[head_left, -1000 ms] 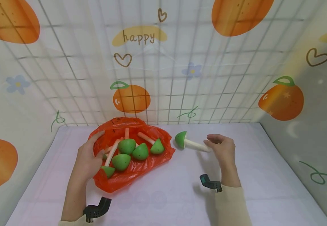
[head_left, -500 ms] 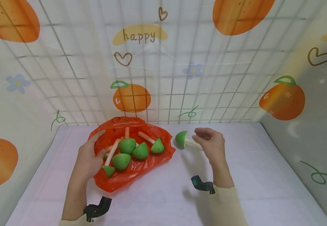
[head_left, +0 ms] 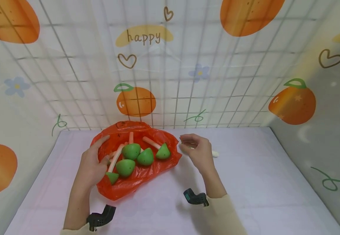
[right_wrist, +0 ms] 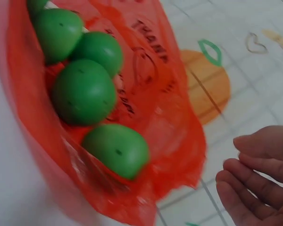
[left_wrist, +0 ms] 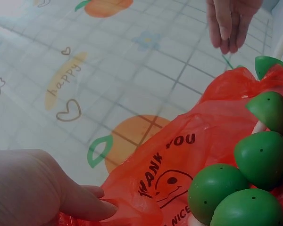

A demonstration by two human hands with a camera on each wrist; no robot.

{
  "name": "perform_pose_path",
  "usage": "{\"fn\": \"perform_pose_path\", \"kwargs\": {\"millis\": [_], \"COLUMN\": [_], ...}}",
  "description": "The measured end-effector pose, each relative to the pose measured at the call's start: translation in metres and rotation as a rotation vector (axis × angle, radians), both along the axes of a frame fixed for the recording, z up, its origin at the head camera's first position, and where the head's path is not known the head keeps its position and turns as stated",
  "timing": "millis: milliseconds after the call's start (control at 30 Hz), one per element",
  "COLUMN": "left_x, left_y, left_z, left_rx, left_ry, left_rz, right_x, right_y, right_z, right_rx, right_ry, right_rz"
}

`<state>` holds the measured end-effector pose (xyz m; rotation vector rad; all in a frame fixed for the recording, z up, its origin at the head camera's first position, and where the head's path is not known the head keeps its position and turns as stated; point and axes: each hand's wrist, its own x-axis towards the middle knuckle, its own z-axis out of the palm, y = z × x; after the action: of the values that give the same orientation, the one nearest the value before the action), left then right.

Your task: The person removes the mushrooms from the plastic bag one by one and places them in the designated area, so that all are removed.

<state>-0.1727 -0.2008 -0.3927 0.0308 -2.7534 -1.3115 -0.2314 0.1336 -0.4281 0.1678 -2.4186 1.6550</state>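
Observation:
A red plastic bag (head_left: 140, 178) lies open on the white table and holds several toy mushrooms (head_left: 131, 151) with green caps and pale stems. My left hand (head_left: 102, 150) grips the bag's left rim, thumb along the top edge and fingers curled inside. The left wrist view shows a finger (left_wrist: 92, 200) pressing the printed plastic (left_wrist: 179, 155) beside the green caps (left_wrist: 262, 155). My right hand (head_left: 187, 145) hovers just right of the bag with relaxed fingers, holding nothing (right_wrist: 240, 165). It covers a loose mushroom on the table; only the stem tip (head_left: 215, 153) shows.
A wire grid wall (head_left: 187, 98) with a fruit-print sheet stands behind the table. Printed walls close in the left and right sides. White tabletop (head_left: 261, 182) stretches to the right and front of the bag.
My right hand has let go of the loose mushroom's stem and moved left toward the bag, now covering the cap. The left hand and bag have stayed put.

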Motion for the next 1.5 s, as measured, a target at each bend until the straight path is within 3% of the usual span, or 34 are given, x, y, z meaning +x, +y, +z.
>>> {"fn": "perform_pose_path", "kwargs": {"millis": [200, 500, 1033, 1500], "left_x": [-0.001, -0.001, -0.001, -0.001], "left_y": [0.0, -0.001, 0.001, 0.002], "left_z": [-0.001, -0.003, -0.001, -0.001], "left_rx": [-0.003, -0.002, -0.005, -0.001], "left_ry": [0.008, 0.012, -0.008, -0.009], "left_rz": [0.004, 0.0, 0.011, -0.019], "right_x": [-0.001, -0.003, -0.009, -0.014], "right_y": [-0.02, -0.036, -0.038, -0.037], "right_z": [-0.01, -0.028, -0.046, -0.056], "right_rx": [-0.027, -0.025, 0.054, 0.134], "right_ry": [0.023, 0.021, 0.023, 0.004], "right_rz": [0.096, 0.16, 0.091, 0.049]}}
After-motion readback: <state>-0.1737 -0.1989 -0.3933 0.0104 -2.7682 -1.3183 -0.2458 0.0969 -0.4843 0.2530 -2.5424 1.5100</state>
